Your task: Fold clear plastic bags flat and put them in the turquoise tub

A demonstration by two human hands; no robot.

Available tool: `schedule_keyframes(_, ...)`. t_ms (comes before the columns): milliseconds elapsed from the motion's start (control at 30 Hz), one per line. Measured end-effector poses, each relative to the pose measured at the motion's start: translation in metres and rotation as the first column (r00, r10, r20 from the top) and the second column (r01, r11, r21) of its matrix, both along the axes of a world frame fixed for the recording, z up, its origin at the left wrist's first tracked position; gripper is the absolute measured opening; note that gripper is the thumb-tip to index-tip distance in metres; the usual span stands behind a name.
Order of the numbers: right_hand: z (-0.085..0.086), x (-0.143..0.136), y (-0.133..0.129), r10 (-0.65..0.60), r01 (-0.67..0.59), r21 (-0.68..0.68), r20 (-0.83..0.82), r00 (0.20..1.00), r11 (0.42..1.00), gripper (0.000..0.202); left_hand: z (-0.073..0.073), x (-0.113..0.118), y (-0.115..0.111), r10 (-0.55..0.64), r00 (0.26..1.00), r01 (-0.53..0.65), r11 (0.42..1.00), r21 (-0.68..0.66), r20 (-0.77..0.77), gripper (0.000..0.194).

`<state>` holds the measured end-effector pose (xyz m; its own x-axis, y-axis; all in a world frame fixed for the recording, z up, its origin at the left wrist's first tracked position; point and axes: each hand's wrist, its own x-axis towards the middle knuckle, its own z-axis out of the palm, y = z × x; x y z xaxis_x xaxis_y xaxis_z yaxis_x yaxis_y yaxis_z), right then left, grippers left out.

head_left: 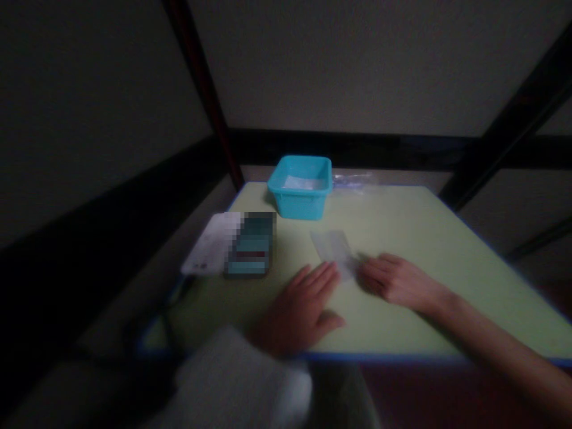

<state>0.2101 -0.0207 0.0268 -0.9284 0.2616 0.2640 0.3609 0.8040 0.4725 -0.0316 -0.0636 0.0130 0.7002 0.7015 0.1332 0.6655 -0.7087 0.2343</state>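
On the pale green table [402,226] lies a small translucent sheet or bag [334,245], flat in front of me. My left hand [300,313] rests palm down with its fingers stretched out, the fingertips touching the near left edge of the sheet. At the sheet's right side is my right hand [386,278], its fingers curled together and low on the table. What those fingers hold, if anything, is too blurred to make out.
A turquoise basket [301,205] with something white inside stands at the back. Clear crumpled plastic [355,182] lies to its right. At the left are a white sheet [212,244] and a pixelated dark rectangular object [252,244].
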Motion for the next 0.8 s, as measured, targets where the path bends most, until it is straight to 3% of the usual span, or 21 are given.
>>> schedule_keyframes(267, -0.010, 0.007, 0.001, -0.012, -0.007, -0.173, -0.104, 0.995, 0.985, 0.024, -0.001, -0.001, -0.001, -0.004, 0.999, 0.002, 0.999, 0.032, 0.040, 0.067)
schedule_keyframes(500, -0.011, 0.010, -0.005, -0.089, 0.019, -0.323, -0.203, 0.975, 0.946, 0.027, 0.000, 0.001, -0.002, 0.023, 0.991, -0.035, 0.995, 0.089, 0.135, 0.050)
schedule_keyframes(800, -0.012, 0.013, -0.016, -0.116, 0.065, -0.282, -0.171, 0.978, 0.957, 0.024, 0.001, 0.003, -0.003, 0.012, 0.990, -0.026, 0.995, 0.099, 0.141, 0.038)
